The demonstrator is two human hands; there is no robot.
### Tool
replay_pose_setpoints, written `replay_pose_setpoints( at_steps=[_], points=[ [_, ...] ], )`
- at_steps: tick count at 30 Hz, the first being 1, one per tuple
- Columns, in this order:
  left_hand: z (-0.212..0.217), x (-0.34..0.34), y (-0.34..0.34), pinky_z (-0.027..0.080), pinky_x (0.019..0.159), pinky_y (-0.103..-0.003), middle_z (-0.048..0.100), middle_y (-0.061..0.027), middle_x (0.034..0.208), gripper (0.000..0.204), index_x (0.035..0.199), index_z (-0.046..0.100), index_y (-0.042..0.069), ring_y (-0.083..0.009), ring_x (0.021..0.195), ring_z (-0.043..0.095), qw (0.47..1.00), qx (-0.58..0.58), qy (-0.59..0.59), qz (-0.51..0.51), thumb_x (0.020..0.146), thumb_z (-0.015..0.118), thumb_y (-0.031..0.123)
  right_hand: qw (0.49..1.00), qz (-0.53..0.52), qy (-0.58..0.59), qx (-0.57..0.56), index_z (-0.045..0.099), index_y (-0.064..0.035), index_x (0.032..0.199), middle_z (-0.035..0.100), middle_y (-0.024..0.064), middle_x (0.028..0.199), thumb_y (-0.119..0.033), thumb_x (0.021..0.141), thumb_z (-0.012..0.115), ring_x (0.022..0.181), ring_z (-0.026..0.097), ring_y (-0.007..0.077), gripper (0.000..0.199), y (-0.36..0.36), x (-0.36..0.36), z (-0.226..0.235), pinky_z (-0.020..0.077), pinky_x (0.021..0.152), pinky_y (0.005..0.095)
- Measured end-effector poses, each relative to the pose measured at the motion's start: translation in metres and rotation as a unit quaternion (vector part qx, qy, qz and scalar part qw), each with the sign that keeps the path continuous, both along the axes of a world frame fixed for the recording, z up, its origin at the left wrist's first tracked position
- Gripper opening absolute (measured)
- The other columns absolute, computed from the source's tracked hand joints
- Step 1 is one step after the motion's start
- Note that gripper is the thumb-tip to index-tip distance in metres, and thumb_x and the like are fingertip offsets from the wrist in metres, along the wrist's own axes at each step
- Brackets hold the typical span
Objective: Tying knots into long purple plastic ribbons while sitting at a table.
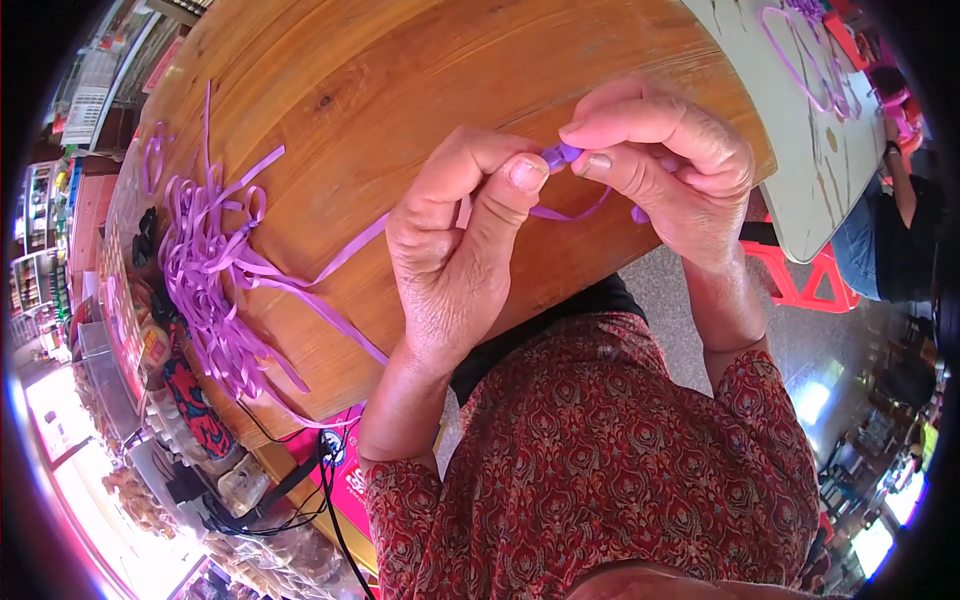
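Note:
Between my two hands, above the front part of the wooden table (420,60), is a small folded piece of purple ribbon (560,156). My left hand (455,240) pinches its left end between thumb and forefinger. The thumb and forefinger of my right hand (680,165) close on its right end. A length of ribbon trails behind my left hand toward a loose, looped heap of purple ribbon (215,265) on the left side of the table. Another thin stretch curves below the fingers toward my right palm. My fingers hide part of the fold.
A pale table (815,150) adjoins on the right, with a purple loop lying on it. Beside it are a red plastic stool (805,280) and another person's arm (900,190). Black cables (325,470) hang at the lower left, near bags and a pink packet (345,465).

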State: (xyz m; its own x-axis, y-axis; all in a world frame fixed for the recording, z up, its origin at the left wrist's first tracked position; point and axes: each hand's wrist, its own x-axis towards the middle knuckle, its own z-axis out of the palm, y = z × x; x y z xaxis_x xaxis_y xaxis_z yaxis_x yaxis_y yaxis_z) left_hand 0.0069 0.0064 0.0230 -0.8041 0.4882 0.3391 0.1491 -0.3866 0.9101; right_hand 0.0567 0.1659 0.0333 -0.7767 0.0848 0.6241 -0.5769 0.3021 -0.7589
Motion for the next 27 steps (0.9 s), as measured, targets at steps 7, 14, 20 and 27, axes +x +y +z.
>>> replay_pose_setpoints(
  at_steps=[7,14,20,27],
  points=[
    [-0.001,-0.003,-0.002,0.037,0.062,-0.02,0.055,-0.003,0.078,0.006,0.086,0.059,-0.002,-0.0083,0.07,0.046,0.996,-0.044,0.074,0.028,0.087,0.057,0.003,0.994,0.005,-0.057,-0.091,0.064,0.0017,0.09,0.061,0.0115,0.089,0.008,0.072,0.067,0.079,0.059,0.0151,0.02,-0.006,0.004,0.0,0.047,0.064,0.0212],
    [0.003,0.002,-0.005,0.039,0.059,-0.023,0.056,-0.0059,0.075,0.009,0.087,0.061,-0.002,-0.0129,0.065,0.048,0.975,-0.077,0.192,0.08,0.08,0.065,0.002,1.0,0.005,0.009,0.021,0.064,0.0019,0.088,0.061,0.0116,0.083,0.006,0.069,0.068,0.075,0.058,0.0167,0.02,0.0,-0.001,0.002,0.0458,0.06,0.0232],
    [-0.004,-0.002,-0.006,0.04,0.058,-0.024,0.058,-0.0064,0.075,0.011,0.09,0.062,-0.001,-0.0134,0.065,0.049,0.973,-0.058,0.199,0.097,0.079,0.065,0.0,0.998,0.008,0.004,0.056,0.064,0.002,0.087,0.061,0.0114,0.081,0.003,0.069,0.069,0.073,0.058,0.0173,0.019,-0.001,0.0,0.0,0.0462,0.06,0.0252],
    [-0.008,-0.003,-0.004,0.041,0.059,-0.023,0.061,-0.0078,0.078,0.01,0.091,0.062,-0.002,-0.0127,0.066,0.05,0.981,0.008,0.173,0.085,0.08,0.063,-0.001,1.0,0.002,-0.013,-0.013,0.066,-0.0009,0.088,0.062,0.0075,0.081,0.004,0.072,0.069,0.074,0.06,0.0145,0.017,-0.005,0.001,-0.002,0.0471,0.063,0.0237]
  ],
)
